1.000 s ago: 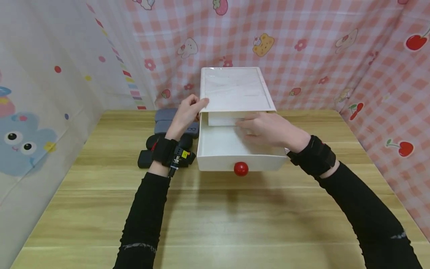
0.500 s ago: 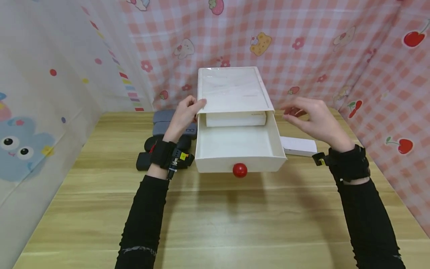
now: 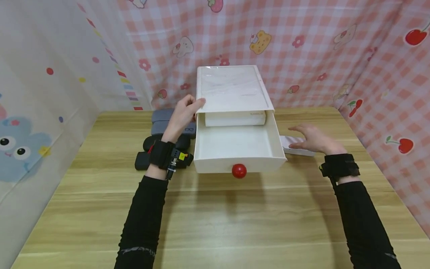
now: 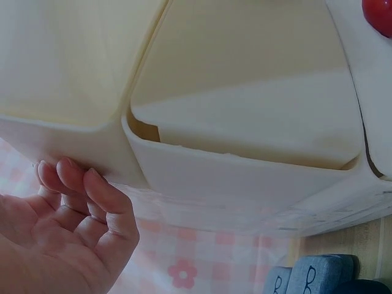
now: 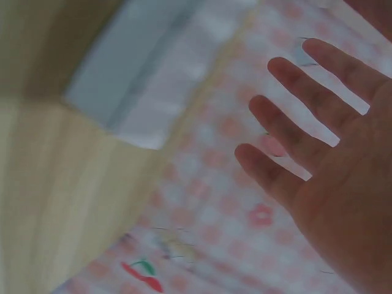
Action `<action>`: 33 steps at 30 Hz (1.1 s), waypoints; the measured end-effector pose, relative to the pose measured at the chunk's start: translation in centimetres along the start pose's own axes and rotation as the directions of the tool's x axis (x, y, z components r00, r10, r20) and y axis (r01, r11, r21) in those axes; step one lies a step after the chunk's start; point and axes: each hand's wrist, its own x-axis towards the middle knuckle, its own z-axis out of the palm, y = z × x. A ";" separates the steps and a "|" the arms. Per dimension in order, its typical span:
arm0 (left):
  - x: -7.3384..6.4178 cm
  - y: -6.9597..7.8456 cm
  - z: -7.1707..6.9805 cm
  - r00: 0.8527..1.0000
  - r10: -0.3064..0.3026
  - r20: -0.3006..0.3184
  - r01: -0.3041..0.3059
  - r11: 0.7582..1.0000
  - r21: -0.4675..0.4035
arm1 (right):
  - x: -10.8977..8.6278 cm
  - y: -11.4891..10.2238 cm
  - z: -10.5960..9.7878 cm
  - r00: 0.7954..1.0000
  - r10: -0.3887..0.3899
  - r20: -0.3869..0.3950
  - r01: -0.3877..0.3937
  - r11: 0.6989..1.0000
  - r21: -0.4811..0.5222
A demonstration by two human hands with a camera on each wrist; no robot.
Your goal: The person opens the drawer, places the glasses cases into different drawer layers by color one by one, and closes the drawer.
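Note:
A white drawer cabinet (image 3: 231, 89) stands at the back of the table with its top drawer (image 3: 235, 142) pulled out. A red ball knob (image 3: 239, 170) sits on the drawer's front, and a white box (image 3: 235, 118) with small lettering lies at the back inside it. My left hand (image 3: 183, 116) holds the cabinet's left front corner, thumb on top; in the left wrist view its bent fingers (image 4: 104, 196) touch the side. My right hand (image 3: 314, 139), fingers spread, hovers at another white box (image 3: 304, 152) lying right of the drawer, partly covering it; contact is unclear.
Left of the cabinet lie blue-grey glasses cases (image 3: 161, 127) and black cases (image 3: 142, 160), partly behind my left wrist. Patterned curtains (image 3: 302, 63) close off the back and sides of the wooden table (image 3: 228, 224).
My right hand has come out of the drawer, swung right and lowered toward the white box on the table. The box in the drawer is now uncovered. My left hand stays in place.

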 end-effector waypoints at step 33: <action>0.1 0.0 0.1 1.000 -0.013 -0.005 0.013 1.000 -0.008 | 0.6 2.6 3.1 0.998 -0.041 -0.050 0.040 0.999 -0.010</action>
